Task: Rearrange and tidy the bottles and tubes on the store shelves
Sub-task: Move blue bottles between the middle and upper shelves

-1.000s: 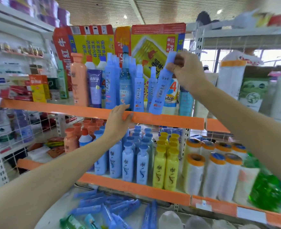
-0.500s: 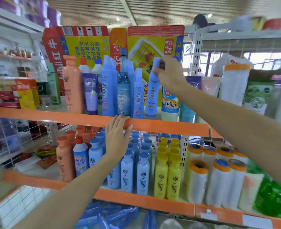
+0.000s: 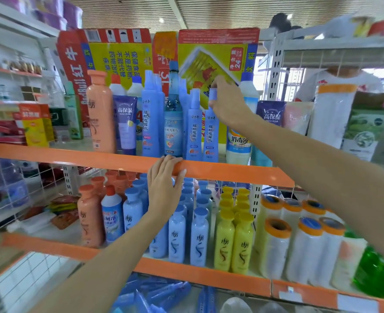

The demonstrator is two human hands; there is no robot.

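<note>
**Right hand on blue spray bottle, upper shelf**

Right hand (image 3: 228,102): fingers curled and closed round the cap of a slim blue spray bottle (image 3: 211,141). Bottle upright, base on the upper shelf (image 3: 51,154) near the front edge.

Left hand (image 3: 164,188): fingers straight, slightly apart, laid flat over the orange front lip of that shelf; holds nothing.

Just left of the right fingers: a matching blue spray bottle (image 3: 194,132), touching or nearly touching the gripped one, then a clear blue water bottle (image 3: 173,123). Just right, below the wrist: a white disinfectant bottle (image 3: 238,143). Behind the fingers: a yellow and red carton (image 3: 218,55).

Below the left fingers, on the lower shelf (image 3: 197,276): rows of light blue bottles (image 3: 199,236) and yellow bottles (image 3: 234,242).
</note>
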